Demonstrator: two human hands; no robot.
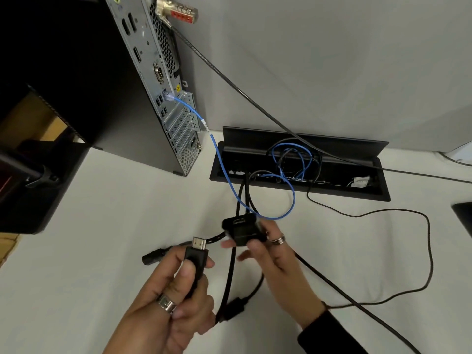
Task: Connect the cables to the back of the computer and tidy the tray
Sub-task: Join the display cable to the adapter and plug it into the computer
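**Inspector:** The left hand [176, 284] is gripping an HDMI plug [196, 254] by its moulded black body, thumb pressing on top, metal tip pointing toward the computer tower [163, 80]. The right hand [265, 249] is pinching a black adapter block [241, 229], its socket facing the plug. Both are hovering above the white desk [102, 226], near the open cable tray [301, 139].

**Assessor:** How is it handling?

**Inspector:** In my judgement the plug is light and rigid, its lead stiff and springy; the moulded body is the right hold, never the metal tip. The adapter probably needs steadying against the push.

**Assessor:** Surroundings?

**Inspector:** A blue network cable [217, 149] is running from the tower's rear into the tray. A black power connector [153, 256] is lying beside the left hand. A security lock [176, 11] is hanging at the top of the tower.
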